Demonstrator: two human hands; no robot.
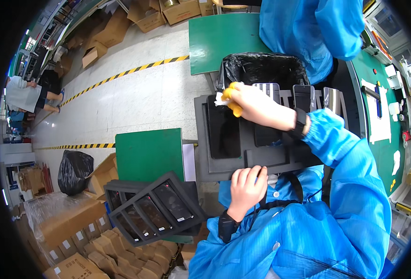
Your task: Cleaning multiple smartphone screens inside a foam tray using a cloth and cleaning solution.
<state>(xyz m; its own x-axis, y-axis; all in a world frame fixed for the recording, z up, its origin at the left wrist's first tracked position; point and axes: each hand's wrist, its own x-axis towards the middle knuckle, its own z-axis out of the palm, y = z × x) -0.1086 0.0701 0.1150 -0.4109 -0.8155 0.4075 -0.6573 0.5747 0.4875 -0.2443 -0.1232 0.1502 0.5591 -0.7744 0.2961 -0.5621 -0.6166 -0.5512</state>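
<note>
A dark foam tray (214, 169) lies in front of me with several flat phones in it. My right hand (261, 108), wearing yellow finger cots (234, 103), pinches a crumpled white wipe (221, 99) over the upper end of the leftmost black-screened phone (224, 132). Partly under my right wrist sits a second dark phone (267, 135). Farther back in the tray are a phone with striped reflections (273, 89) and two more phones (303, 96) to its right. My left hand (248, 186) is curled at the tray's near edge, seemingly gripping it.
Behind the tray stands a bin lined with a black bag (261, 65), near another person in blue (294, 32). Foam trays of phones (154, 209) overlap at lower left, by a green table (149, 153). Cartons (70, 223) stand beyond; a green bench (377, 139) runs along the right.
</note>
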